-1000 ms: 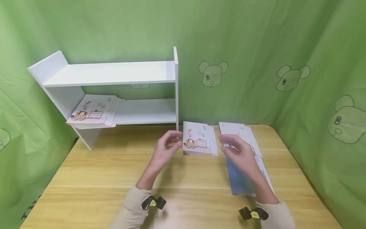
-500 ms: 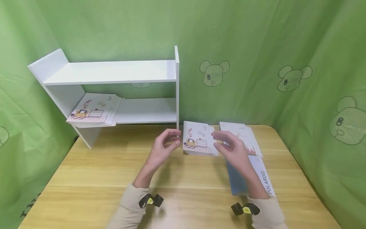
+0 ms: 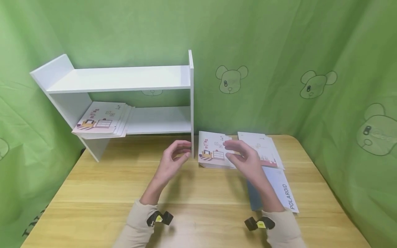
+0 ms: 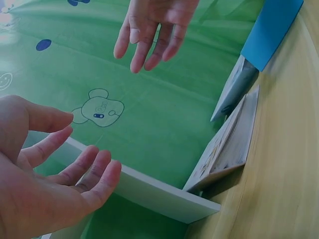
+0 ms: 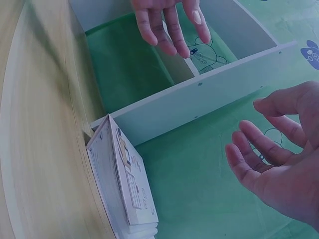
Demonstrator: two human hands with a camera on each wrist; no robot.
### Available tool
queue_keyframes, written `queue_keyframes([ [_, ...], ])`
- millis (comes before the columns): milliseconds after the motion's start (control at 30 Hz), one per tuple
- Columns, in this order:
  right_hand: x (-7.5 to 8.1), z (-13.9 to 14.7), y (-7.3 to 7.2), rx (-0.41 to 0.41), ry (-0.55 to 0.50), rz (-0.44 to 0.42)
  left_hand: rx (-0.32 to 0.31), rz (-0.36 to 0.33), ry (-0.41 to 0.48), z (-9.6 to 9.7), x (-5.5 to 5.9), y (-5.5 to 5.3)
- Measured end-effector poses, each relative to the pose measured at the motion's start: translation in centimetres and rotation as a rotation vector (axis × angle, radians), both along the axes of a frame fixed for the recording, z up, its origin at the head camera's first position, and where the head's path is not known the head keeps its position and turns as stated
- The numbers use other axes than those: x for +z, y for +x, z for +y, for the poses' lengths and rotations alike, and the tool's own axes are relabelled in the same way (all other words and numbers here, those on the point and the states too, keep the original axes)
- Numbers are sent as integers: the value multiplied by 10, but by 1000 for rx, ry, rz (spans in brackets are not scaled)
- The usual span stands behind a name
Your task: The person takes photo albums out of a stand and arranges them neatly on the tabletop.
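Note:
Both hands hover over the wooden table, palms facing each other and holding nothing. My left hand (image 3: 172, 158) has its fingers loosely bent, just in front of the white shelf's right side panel (image 3: 191, 103). Bent in the same way, my right hand (image 3: 246, 160) overlaps the right part of a stack of illustrated booklets (image 3: 212, 146) in the head view. In the right wrist view that stack (image 5: 132, 184) lies below the hand, its page edges showing. Further right is another booklet stack (image 3: 257, 144), above a blue and white book (image 3: 280, 189) lettered POLAROID, partly hidden by the right forearm.
A white two-tier shelf (image 3: 124, 80) leans at the back left. On the left of its lower board sits a pile of similar booklets (image 3: 100, 119). Green curtain (image 3: 266, 41) with bear faces hangs behind and around the table (image 3: 102, 193).
My right hand has moved left, from the right-hand stack to the edge of the middle one. My left hand has drifted slightly left. The booklets have stayed put.

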State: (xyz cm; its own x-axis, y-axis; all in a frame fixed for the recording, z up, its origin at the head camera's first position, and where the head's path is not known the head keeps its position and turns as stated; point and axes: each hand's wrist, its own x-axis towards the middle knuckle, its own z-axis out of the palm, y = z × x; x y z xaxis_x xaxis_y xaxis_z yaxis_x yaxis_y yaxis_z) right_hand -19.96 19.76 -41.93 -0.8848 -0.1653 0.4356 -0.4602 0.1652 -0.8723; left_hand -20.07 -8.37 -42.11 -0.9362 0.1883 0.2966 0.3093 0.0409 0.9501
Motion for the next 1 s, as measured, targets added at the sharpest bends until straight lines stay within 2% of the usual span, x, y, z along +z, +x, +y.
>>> queue_keyframes([
  [733,5,-31,-4,23,-22,-37,30,21,-4,-37,2,7],
  [1000,5,-43,-9,62,-53,-61,50,21,-6,-49,4,8],
])
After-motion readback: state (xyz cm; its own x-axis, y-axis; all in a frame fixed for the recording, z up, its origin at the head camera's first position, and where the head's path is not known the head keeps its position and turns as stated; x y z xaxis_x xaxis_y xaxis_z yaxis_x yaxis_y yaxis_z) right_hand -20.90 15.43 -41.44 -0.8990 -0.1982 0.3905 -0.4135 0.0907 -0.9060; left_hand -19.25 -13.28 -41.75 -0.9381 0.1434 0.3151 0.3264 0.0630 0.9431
